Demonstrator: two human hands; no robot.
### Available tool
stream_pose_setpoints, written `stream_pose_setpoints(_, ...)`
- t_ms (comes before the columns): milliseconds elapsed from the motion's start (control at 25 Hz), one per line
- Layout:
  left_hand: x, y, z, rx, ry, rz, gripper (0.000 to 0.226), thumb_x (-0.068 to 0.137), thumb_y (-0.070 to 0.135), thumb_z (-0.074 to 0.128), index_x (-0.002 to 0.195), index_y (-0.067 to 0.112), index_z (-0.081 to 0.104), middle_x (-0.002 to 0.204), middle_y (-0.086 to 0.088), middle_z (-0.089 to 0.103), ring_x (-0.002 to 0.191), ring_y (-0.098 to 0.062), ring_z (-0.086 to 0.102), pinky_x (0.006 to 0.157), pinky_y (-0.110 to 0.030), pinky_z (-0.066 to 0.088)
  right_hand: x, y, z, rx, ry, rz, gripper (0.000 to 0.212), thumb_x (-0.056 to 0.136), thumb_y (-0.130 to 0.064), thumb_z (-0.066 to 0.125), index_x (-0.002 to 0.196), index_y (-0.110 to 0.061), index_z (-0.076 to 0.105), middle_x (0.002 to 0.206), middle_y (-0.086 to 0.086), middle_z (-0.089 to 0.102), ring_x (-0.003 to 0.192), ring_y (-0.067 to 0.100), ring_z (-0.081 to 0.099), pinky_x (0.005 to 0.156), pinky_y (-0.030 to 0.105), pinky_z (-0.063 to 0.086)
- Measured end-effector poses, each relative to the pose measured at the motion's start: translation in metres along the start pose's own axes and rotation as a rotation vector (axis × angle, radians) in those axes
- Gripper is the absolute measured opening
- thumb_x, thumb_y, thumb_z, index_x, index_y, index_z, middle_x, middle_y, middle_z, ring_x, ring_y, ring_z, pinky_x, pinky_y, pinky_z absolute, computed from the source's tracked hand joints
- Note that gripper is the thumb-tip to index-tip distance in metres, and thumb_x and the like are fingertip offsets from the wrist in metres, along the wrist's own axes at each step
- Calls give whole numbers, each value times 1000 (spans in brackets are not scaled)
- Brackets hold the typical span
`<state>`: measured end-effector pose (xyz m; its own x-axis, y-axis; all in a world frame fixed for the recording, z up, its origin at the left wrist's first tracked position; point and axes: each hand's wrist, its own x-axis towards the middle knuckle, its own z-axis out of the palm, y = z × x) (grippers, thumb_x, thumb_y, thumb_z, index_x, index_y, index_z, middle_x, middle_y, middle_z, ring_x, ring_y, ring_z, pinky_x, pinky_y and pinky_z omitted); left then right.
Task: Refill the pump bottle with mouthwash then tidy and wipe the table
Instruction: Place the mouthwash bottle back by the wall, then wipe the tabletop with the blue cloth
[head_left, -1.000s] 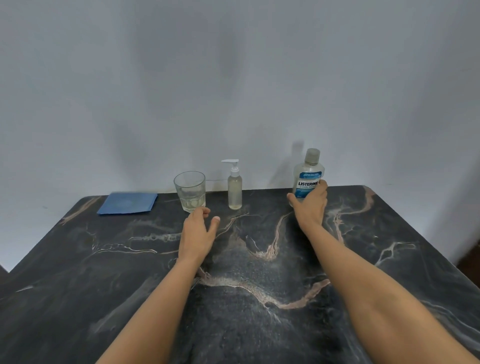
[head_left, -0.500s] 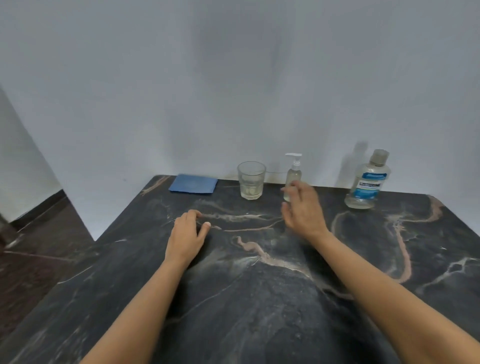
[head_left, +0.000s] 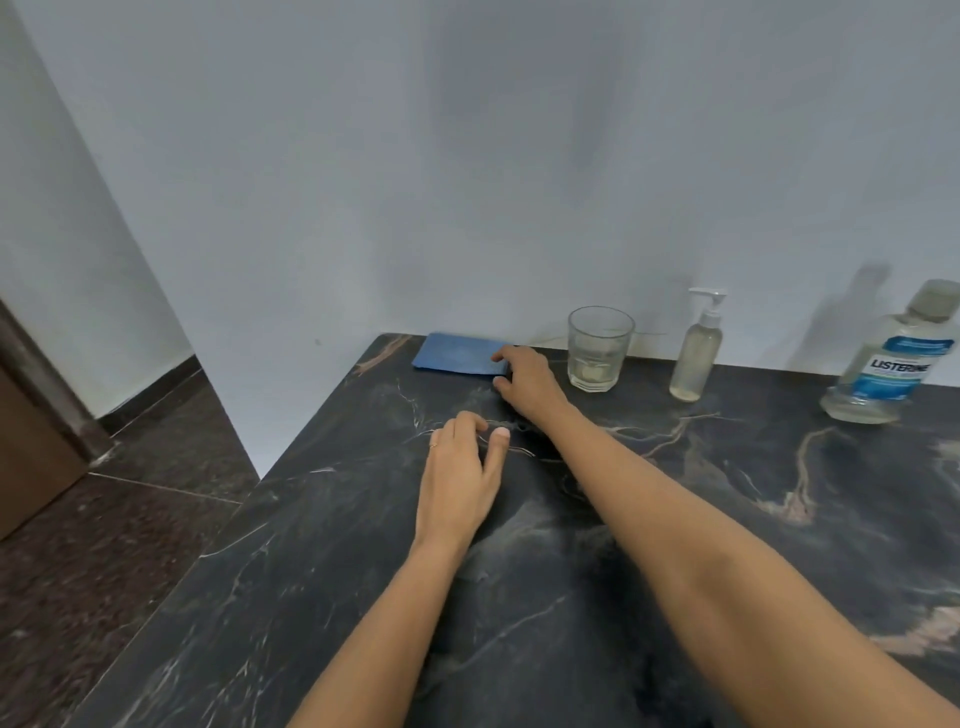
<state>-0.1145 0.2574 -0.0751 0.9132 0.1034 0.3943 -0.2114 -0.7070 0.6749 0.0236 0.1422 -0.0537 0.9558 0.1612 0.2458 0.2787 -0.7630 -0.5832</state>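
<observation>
Right hand (head_left: 530, 382) fingers spread open, touching blue cloth's (head_left: 457, 354) right end at bench (head_left: 779, 519) far-left corner; left hand (head_left: 460, 475) rests empty, farther.

Blue cloth (head_left: 457, 354); black table (head_left: 571, 597), pinkish-white veins; blue-white label, mouthwash bottle (head_left: 891, 358).

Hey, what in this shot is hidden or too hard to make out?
Head view only:
- Blue cloth: near corner covered by the right hand.
- Mouthwash bottle: right side cut off by the frame edge; small label print blurred.
- Glass: contents at the bottom unclear.
</observation>
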Motion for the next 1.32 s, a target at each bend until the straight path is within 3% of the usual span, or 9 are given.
stream_pose_setpoints(120, 3, -2, 3, -24, 17, -12, 30, 97, 49, 41, 99, 22, 54, 93, 8, 57, 94, -10, 50, 79, -26, 42, 25, -1, 6, -111, -11, 18, 27, 90, -12, 56, 115, -8, 65, 117, 16, 60, 108, 31, 56, 93, 37, 44)
stream_pose_setpoints(320, 2, -5, 4, -82, 17, 29, 33, 97, 51, 38, 96, 22, 54, 92, 10, 57, 91, -8, 50, 79, -27, 43, 32, 0, 6, -578, -56, -252, 20, 95, -7, 42, 104, -2, 60, 106, 19, 62, 99, 34, 59, 77, 39, 46)
stream_pose_setpoints(560, 2, -2, 0, -90, 19, 17, 33, 98, 49, 38, 89, 20, 53, 85, 8, 57, 88, -9, 50, 71, -24, 40, 19, -13, -2, -678, -138, -280, 21, 95, -6, 40, 103, 0, 58, 108, 19, 63, 99, 32, 58, 72, 35, 41)
stream_pose_setpoints(800, -8, 8, -14, -199, 133, -178, 32, 99, 39, 41, 79, 18, 53, 73, 3, 56, 71, -13, 52, 60, -25, 37, -41, -25, -32, -525, -214, -104, 21, 92, -17, 45, 102, -3, 57, 104, 17, 62, 93, 34, 59, 66, 34, 39)
stream_pose_setpoints(960, -37, 14, -33, -239, 113, -317, 33, 99, 37, 42, 76, 16, 52, 71, 2, 56, 68, -14, 51, 60, -26, 35, -92, -29, -63, -230, -86, 20, 16, 87, -24, 48, 87, -9, 53, 82, 9, 57, 74, 27, 55, 59, 33, 37)
stream_pose_setpoints(1120, -79, 32, -54, -227, 48, -327, 38, 99, 41, 41, 80, 11, 56, 74, 0, 59, 69, -15, 53, 61, -28, 38, -151, -35, -109, 36, 66, 182, 17, 90, -26, 47, 82, -12, 50, 82, 4, 57, 74, 19, 54, 58, 31, 45)
stream_pose_setpoints(1200, -102, 53, -59, -230, 38, -318, 40, 99, 41, 40, 80, 10, 56, 74, 0, 60, 69, -16, 55, 61, -29, 39, -184, -38, -136, 101, 104, 247, 21, 90, -23, 47, 71, -15, 42, 73, 0, 49, 68, 15, 46, 52, 25, 36)
stream_pose_setpoints(1320, -136, 87, -63, -172, 5, -271, 36, 99, 40, 40, 79, 13, 52, 68, 2, 56, 65, -17, 52, 56, -31, 37, -232, -35, -178, 148, 189, 309, 24, 88, -18, 47, 68, -13, 35, 69, -1, 41, 61, 13, 36, 51, 27, 27)
